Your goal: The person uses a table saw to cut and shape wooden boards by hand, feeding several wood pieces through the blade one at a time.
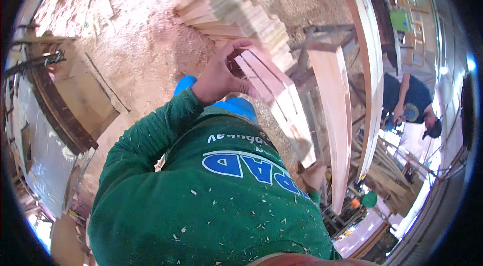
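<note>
A small bundle of pale wooden slats [284, 100], lying side by side with narrow dark gaps between them, slants across the front of my body. My left hand [219, 76] is closed round the far end, thumb on the near side and fingers reaching over the other edge. At the near end, low on the right, my right hand [314, 175] grips the slats; most of its fingers are hidden. Wood shavings cling to my green sleeves and shirt.
Beyond the slats, a stack of cut boards [236, 12] lies on the sawdust-covered ground. Long planks [329, 90] rest on a wooden stand close on my right. Another person [410, 100] in dark clothes is farther right. A curved wooden frame with a pale sheet [48, 165] stands left.
</note>
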Motion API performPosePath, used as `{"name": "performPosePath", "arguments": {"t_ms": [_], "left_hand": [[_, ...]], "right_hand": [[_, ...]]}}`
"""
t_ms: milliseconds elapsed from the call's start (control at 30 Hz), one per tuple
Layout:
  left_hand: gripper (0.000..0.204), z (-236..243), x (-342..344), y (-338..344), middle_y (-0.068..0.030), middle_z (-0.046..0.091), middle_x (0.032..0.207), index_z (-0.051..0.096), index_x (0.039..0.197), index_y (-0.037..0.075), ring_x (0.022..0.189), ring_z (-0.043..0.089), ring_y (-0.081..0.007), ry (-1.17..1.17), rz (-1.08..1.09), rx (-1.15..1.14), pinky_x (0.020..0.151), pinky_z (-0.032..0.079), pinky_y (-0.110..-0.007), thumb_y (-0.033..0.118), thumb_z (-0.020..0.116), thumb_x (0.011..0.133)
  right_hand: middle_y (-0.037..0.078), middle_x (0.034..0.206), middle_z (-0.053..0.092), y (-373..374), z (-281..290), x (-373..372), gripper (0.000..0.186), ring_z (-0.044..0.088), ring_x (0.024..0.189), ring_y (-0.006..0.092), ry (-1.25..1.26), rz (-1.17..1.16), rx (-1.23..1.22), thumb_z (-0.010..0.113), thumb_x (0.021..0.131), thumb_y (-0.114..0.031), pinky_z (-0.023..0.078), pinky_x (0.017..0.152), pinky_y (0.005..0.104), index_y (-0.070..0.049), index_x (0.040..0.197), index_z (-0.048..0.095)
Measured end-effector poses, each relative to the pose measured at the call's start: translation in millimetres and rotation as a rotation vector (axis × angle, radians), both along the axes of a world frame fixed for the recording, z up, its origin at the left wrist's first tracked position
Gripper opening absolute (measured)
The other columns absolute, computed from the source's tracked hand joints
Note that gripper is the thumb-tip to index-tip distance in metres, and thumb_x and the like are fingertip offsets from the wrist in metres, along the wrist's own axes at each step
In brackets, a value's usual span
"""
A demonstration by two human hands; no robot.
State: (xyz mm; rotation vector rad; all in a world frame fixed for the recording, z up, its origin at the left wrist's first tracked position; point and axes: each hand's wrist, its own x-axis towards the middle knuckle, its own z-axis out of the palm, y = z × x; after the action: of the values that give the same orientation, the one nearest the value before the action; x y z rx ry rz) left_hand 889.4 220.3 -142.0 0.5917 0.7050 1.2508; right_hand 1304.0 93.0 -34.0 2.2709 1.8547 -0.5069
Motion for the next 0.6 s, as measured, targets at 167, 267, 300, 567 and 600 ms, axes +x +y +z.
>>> {"name": "performPosePath", "arguments": {"t_ms": [167,267,300,567,600], "left_hand": [[0.109,40.1,-97.4,-54.6,-0.0109,0.055,0.144,0.042,0.148,0.006,0.132,0.055,-0.0231,0.168,0.160,0.115,0.116,0.043,-0.041,0.005,0.100,0.056],[0.107,61.8,-140.8,-82.1,-0.0112,0.055,0.142,0.045,0.143,0.003,0.131,0.054,-0.0223,0.180,0.300,0.164,0.117,0.041,-0.040,0.008,0.102,0.053],[0.107,68.2,-152.8,-91.9,-0.0112,0.055,0.142,0.045,0.143,0.003,0.131,0.054,-0.0223,0.207,0.331,0.164,0.117,0.041,-0.040,0.008,0.102,0.053],[0.100,119.1,-225.0,-163.4,-0.0082,0.059,0.130,0.045,0.136,0.003,0.122,0.057,-0.0182,0.215,0.744,0.005,0.109,0.046,-0.037,-0.003,0.099,0.052],[0.100,115.9,-232.1,-171.5,-0.0078,0.060,0.129,0.044,0.135,0.004,0.122,0.057,-0.0179,0.199,0.804,0.068,0.108,0.046,-0.037,-0.002,0.100,0.052]], "right_hand": [[0.022,0.114,0.074,-6.5,-64.6,-99.2,0.055,0.072,0.106,0.0337,0.319,0.052,0.184,0.084,0.074,-0.007,0.056,0.090,0.0391,-0.001,0.127,0.067],[0.021,0.114,0.074,1.6,-97.6,-143.1,0.052,0.072,0.106,0.0321,0.531,0.066,0.190,0.082,0.078,-0.007,0.056,0.092,0.0395,-0.001,0.128,0.067],[0.021,0.114,0.074,6.3,-108.7,-154.9,0.052,0.072,0.107,0.0316,0.606,0.076,0.183,0.082,0.079,-0.007,0.056,0.092,0.0396,-0.001,0.128,0.067],[0.020,0.119,0.073,88.1,-201.2,-258.6,0.044,0.070,0.112,0.0289,0.971,0.661,0.202,0.077,0.089,-0.007,0.054,0.098,0.0416,-0.001,0.132,0.065],[0.019,0.121,0.073,105.9,-225.0,-266.7,0.043,0.070,0.113,0.0272,1.054,0.555,0.029,0.075,0.091,-0.008,0.054,0.100,0.0406,-0.001,0.133,0.064]]}}
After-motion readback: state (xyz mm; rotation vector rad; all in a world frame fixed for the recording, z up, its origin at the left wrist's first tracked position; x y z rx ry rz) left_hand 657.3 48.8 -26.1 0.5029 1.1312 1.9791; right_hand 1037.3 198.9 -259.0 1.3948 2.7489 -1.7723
